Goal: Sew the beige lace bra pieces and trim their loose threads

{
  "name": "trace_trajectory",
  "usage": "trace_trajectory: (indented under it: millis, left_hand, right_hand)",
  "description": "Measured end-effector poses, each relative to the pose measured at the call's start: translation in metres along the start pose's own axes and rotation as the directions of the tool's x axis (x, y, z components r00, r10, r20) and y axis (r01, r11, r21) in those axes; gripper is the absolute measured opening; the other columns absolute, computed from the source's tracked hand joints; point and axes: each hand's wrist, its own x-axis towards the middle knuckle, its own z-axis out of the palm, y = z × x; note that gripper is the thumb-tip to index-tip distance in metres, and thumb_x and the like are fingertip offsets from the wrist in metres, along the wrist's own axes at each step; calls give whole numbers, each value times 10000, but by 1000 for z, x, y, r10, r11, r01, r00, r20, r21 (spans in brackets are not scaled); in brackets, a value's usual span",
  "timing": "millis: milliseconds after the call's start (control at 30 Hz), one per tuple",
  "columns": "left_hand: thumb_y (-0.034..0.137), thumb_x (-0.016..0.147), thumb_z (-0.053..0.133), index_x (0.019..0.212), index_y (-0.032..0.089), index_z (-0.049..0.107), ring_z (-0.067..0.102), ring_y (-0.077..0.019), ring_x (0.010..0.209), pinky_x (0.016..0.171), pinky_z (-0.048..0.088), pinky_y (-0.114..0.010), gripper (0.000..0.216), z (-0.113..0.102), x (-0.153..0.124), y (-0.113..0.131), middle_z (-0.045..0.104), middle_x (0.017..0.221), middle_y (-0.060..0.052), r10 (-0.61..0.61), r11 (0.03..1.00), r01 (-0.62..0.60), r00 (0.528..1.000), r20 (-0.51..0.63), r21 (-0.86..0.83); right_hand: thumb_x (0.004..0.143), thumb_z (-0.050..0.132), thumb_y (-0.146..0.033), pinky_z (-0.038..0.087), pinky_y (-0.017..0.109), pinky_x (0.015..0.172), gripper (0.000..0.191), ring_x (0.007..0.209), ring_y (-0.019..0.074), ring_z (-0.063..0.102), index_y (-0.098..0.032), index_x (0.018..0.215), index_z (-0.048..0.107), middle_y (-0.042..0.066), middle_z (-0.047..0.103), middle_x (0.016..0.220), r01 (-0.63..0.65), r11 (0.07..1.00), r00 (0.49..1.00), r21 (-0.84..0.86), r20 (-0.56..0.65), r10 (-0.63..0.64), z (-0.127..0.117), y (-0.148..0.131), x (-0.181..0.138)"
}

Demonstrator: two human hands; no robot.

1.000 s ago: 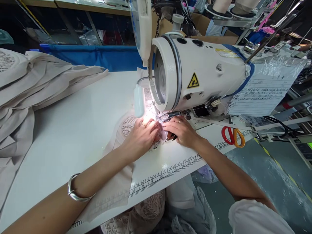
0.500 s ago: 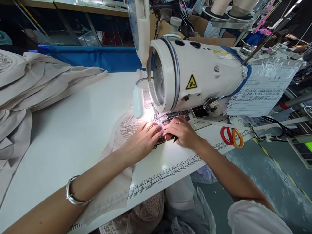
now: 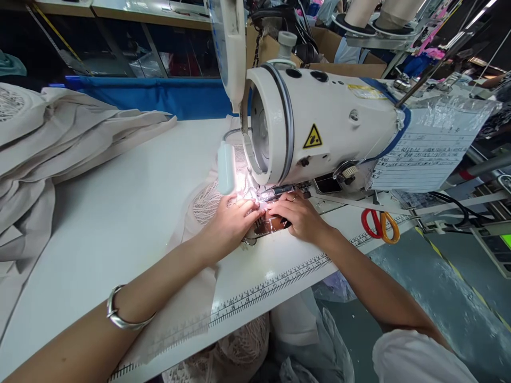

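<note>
A pale beige fabric piece (image 3: 202,205) with lace-like patterning lies under the head of a white sewing machine (image 3: 319,125). My left hand (image 3: 231,223) is closed on this fabric beside the brightly lit needle area, fingertips pressed together on it. Opposite, my right hand (image 3: 301,218) pinches the edge of the same fabric close to the presser foot. Something small and dark shows under the right fingers; I cannot make out what it is. The needle itself is lost in the glare of a small lamp (image 3: 226,167). Both hands nearly meet in front of the machine.
A heap of beige fabric (image 3: 80,138) covers the table's left side. Scissors (image 3: 380,224) with red and orange handles hang at the right edge. A printed ruler (image 3: 267,290) runs along the front edge. A written sheet (image 3: 431,146) hangs from the machine.
My left hand has shifted slightly left and back, and the fabric under it has moved a little toward the machine. More of the brown plate shows between the hands. My right hand has hardly moved.
</note>
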Motion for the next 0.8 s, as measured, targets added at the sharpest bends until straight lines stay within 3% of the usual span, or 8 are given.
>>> trace_trajectory:
  millis: [267,467,633,700,800]
  left_hand:
    - [-37,877,332,1238,212,615,597,-284,1215,1027,335,-565,522,1,0,-15,657,1310,-112,-104,994,104,994,21,-32]
    - [-23,905,302,1247,212,604,537,-284,1316,1084,321,-594,513,-2,3,-16,614,1389,-108,-141,990,142,989,38,-24]
    - [9,935,298,1304,188,573,534,-281,1332,1137,284,-616,494,-1,4,-17,567,1453,-112,-214,977,215,976,47,-6]
    - [21,951,281,1321,192,565,542,-268,1326,1153,273,-599,496,0,4,-17,553,1469,-99,-241,970,241,970,43,-6]
    - [115,1011,275,1333,194,557,576,-269,1282,1161,247,-605,435,1,5,-18,551,1473,-92,-272,962,272,961,47,-6]
  right_hand:
    - [840,375,39,417,366,814,383,946,211,577,-209,946,647,45,733,1070,-61,998,996,11,58,60,-1,-2,2]
    - [754,395,68,430,346,778,379,855,208,546,-193,904,625,54,683,902,-40,999,999,-4,27,40,1,-1,0]
    - [726,412,47,419,315,667,408,762,196,568,-176,979,641,63,665,866,-107,994,989,-39,98,110,-5,2,-5]
    - [792,441,0,408,304,633,362,721,190,597,-181,1036,639,57,698,853,-169,984,973,-61,146,176,-8,2,-6]
    - [912,561,-248,417,314,634,170,694,217,631,-182,1044,646,75,722,814,-299,937,931,-180,159,328,-12,8,-4]
